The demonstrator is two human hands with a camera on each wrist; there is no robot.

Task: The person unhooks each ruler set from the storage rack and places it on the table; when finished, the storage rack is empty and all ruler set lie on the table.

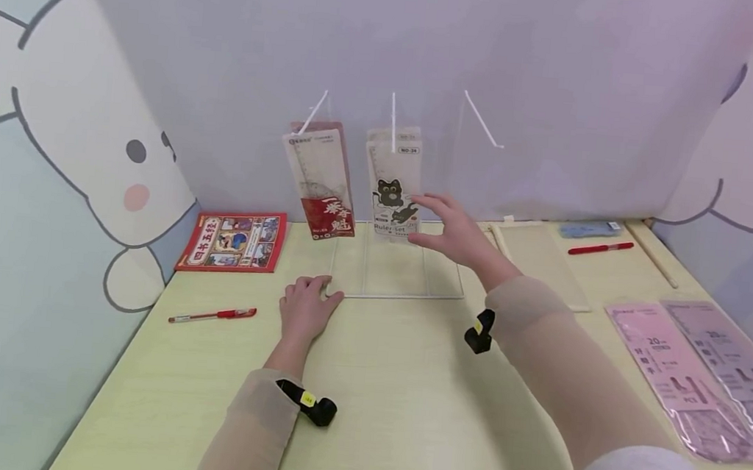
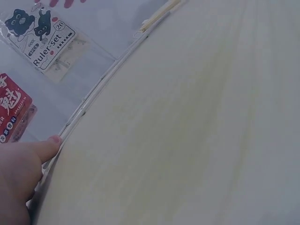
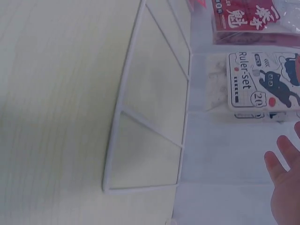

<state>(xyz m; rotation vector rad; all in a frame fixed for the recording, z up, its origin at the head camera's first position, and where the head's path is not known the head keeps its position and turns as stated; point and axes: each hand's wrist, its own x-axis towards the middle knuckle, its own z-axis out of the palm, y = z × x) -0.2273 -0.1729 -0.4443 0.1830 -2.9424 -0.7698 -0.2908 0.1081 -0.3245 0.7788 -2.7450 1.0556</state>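
Note:
A white wire rack [image 1: 408, 296] stands against the back wall, its base lying on the table. My left hand [image 1: 305, 307] is at the base's front left corner; in the left wrist view its thumb [image 2: 52, 141] lies along the wire and the fingers curl on the other side. Clear ruler-set packets with a black cat print [image 1: 390, 184] hang on the middle hook. My right hand [image 1: 453, 230] is beside their right edge, thumb and fingers spread; the right wrist view shows a gap between its fingertips and the packets. Red-and-white ruler packets [image 1: 325, 212] hang on the left hook.
A third hook [image 1: 485, 119] projects at right. On the left lie a red booklet [image 1: 233, 241] and a red pen [image 1: 212, 315]. To the right are a flat pale frame [image 1: 540, 263], another red pen [image 1: 601, 248], a blue packet [image 1: 589, 230], and pink [image 1: 666, 354] and purple packets [image 1: 726, 344].

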